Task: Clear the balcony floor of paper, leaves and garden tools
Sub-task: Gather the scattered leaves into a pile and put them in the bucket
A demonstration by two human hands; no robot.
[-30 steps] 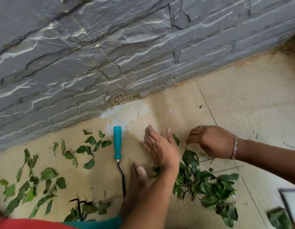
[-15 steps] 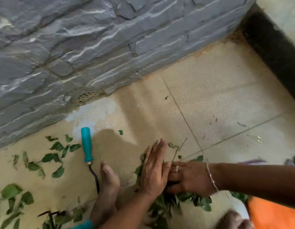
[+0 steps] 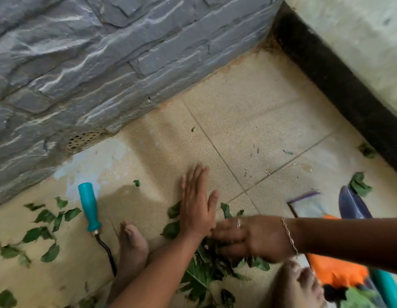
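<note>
Head view: lays the left hand (image 3: 196,210) flat on the tiled floor (image 3: 248,130), fingers straight and pressed together, heel against the leaf pile (image 3: 206,270) low at centre. Meets it with the right hand (image 3: 248,237) from the other side, fingers close together and bent over the leaves; grip or mere push impossible to tell. Shows scattered leaves (image 3: 45,216) at left, beside a teal-handled garden tool (image 3: 89,207) lying near a bare foot (image 3: 132,243).
</note>
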